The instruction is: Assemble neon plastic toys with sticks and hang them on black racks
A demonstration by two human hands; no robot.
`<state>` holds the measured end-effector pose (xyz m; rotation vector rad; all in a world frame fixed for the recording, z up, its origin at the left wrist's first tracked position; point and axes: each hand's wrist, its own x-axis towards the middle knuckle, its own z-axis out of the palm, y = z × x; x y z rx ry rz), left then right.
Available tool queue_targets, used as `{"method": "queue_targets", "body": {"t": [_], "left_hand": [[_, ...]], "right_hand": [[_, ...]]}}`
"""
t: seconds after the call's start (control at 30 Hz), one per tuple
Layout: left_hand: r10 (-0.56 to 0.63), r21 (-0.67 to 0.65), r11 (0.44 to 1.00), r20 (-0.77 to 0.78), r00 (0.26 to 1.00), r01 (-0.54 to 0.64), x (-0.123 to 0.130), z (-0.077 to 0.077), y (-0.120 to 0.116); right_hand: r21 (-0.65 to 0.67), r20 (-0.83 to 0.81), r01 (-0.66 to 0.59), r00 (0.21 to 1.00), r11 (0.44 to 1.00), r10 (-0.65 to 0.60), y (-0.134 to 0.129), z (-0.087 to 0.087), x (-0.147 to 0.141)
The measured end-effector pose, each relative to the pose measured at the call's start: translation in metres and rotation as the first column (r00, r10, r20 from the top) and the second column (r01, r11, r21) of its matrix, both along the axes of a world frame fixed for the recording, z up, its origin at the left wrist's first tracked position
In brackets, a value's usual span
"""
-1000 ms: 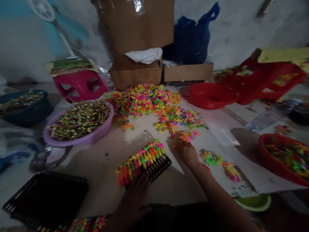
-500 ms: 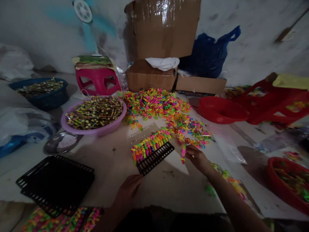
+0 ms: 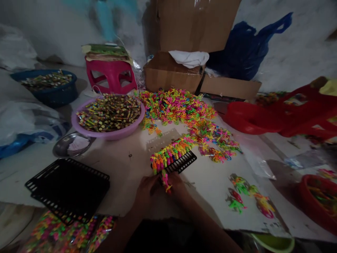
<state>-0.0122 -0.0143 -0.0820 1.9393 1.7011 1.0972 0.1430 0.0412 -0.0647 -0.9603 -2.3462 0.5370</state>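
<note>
A black slotted rack [image 3: 187, 161] lies on the pale table, its upper side lined with a row of colourful plastic pieces [image 3: 171, 153]. At the rack's near left end, my left hand [image 3: 146, 187] has its fingers closed on the rack's edge. Just right of it, my right hand [image 3: 176, 183] is closed around a pink and yellow plastic piece [image 3: 165, 179], held at the rack's lower edge. Its fingertips are partly hidden in the dim light. Behind the rack spreads a large heap of bright plastic pieces [image 3: 176, 105].
A purple basin [image 3: 107, 134] of small striped tubes stands back left, near a metal dish [image 3: 59, 149]. Stacked black racks [image 3: 68, 188] lie left. Loose pieces [image 3: 240, 186] lie right, with a red basin [image 3: 244, 117] behind. Cardboard boxes [image 3: 171, 75] stand at the back.
My right hand has moved left from beside the heap to the rack's lower edge, bringing the plastic piece along. My left hand stays at the rack. The view has shifted slightly.
</note>
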Motion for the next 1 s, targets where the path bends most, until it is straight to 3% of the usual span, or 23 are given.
{"method": "queue_targets", "body": {"t": [0.27,0.53,0.67,0.77,0.87,1.0], "left_hand": [[-0.041,0.013,0.999,-0.012,0.999,0.041,-0.003,0.000,0.001],[-0.054,0.040,0.997,-0.117,0.992,0.059,0.003,0.003,0.004],[-0.065,0.085,0.993,-0.140,0.988,0.078,0.005,0.000,0.002],[-0.095,0.080,0.992,-0.082,0.992,0.102,0.002,0.000,-0.002],[-0.095,0.041,0.995,-0.011,0.995,0.096,-0.001,0.001,-0.006],[-0.030,0.037,0.999,0.022,0.999,0.029,-0.002,0.000,-0.008]], "right_hand": [[-0.018,0.029,0.040,0.999,0.999,-0.039,0.000,-0.006,-0.006],[-0.101,-0.251,0.063,0.964,0.993,-0.087,-0.013,0.002,0.001],[-0.243,-0.437,0.207,0.849,0.948,-0.297,-0.022,0.023,0.005],[-0.277,-0.500,0.330,0.752,0.902,-0.429,-0.031,0.035,0.010],[-0.284,-0.464,0.365,0.757,0.887,-0.460,-0.040,0.033,0.012],[-0.309,-0.348,0.319,0.839,0.896,-0.419,-0.040,0.012,0.008]]}}
